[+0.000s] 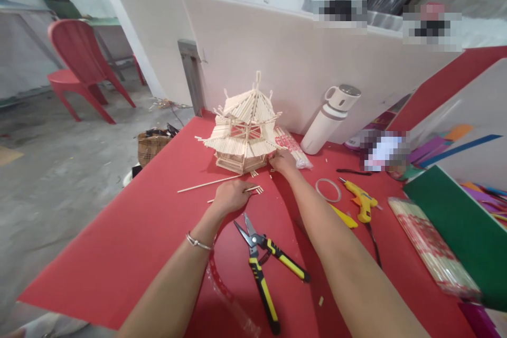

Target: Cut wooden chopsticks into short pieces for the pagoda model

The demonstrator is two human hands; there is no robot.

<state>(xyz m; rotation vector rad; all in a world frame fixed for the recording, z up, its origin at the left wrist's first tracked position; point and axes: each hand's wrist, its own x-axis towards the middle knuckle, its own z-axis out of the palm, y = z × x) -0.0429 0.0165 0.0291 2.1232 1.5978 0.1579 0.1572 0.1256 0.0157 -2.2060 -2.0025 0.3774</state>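
Observation:
A pagoda model built of pale wooden sticks [245, 140] stands on the red tabletop, with a two-tier roof and an open middle. My right hand [283, 160] reaches to the right side of its base, fingers bent together; their tips are partly hidden against the model. In front of the model, my left hand [233, 194] is closed low over the table, and a short stick [252, 188] shows at its fingertips. Several cut stick pieces [259, 190] lie beside those fingers. A long thin stick [209, 183] rests left of the base. Spring-handled shears [257, 253] lie with blades apart between my forearms.
To the right are a yellow glue gun [361, 200], a tape roll [328, 190] and a packet of sticks [433, 245]. A white flask [327, 121] stands behind, near another stick packet [295, 150]. A pale partition [253, 37] closes off the back.

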